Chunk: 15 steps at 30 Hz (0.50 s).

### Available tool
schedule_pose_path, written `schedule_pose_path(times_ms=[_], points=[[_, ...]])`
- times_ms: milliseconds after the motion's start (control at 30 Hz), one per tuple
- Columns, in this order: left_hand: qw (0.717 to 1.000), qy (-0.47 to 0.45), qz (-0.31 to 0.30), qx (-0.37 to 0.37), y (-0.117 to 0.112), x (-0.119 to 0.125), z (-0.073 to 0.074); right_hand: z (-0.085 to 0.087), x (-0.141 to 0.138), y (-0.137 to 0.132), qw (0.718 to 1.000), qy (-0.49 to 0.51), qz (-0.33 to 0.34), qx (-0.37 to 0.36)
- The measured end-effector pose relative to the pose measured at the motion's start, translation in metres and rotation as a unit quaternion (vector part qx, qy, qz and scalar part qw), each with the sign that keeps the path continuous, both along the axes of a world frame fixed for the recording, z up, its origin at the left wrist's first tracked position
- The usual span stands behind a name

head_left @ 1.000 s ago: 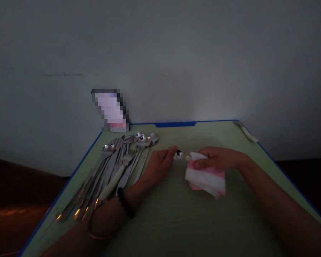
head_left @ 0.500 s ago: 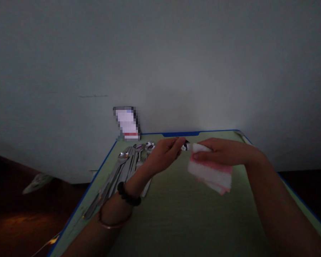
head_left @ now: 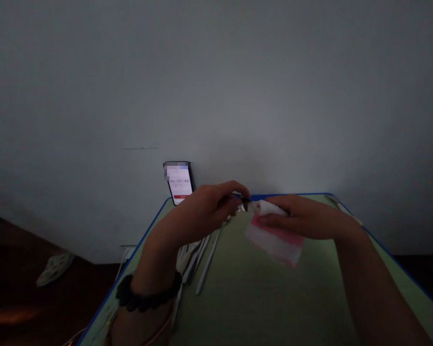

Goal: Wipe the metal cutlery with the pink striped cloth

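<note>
My left hand is closed, pinching the shiny end of a small utensil above the green table. My right hand is closed on a folded white and pink cloth, which wraps the utensil's other end. Both hands are raised a little over the far part of the table. A row of metal spoons and forks lies on the table under my left forearm, partly hidden by it. A dark bead bracelet sits on my left wrist.
A phone with a lit screen leans against the white wall at the table's far left corner. The table has a blue rim. A pale utensil lies at the far right edge. A sandal rests on the dark floor at left.
Both hands have lifted off the table with the utensil and cloth and drawn closer together. The view has tilted up, so the cutlery row now sits lower and under my left arm.
</note>
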State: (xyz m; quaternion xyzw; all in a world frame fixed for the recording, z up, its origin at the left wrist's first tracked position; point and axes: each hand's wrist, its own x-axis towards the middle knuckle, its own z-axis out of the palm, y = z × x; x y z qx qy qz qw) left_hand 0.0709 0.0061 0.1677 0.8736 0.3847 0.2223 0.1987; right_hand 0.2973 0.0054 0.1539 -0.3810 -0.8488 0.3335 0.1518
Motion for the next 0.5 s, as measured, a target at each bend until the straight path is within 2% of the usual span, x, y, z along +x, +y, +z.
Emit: schedule_pose_path(times_ms=[233, 500], points=[[0.999, -0.032, -0.013, -0.025, -0.007, 0.007, -0.001, 0.004, 0.008, -0.008, 0.998, 0.015, -0.048, -0.038], [0.999, 0.042, -0.026, -0.017, -0.010, 0.011, -0.002, 0.006, 0.004, -0.008, 0.999, -0.026, -0.037, -0.012]])
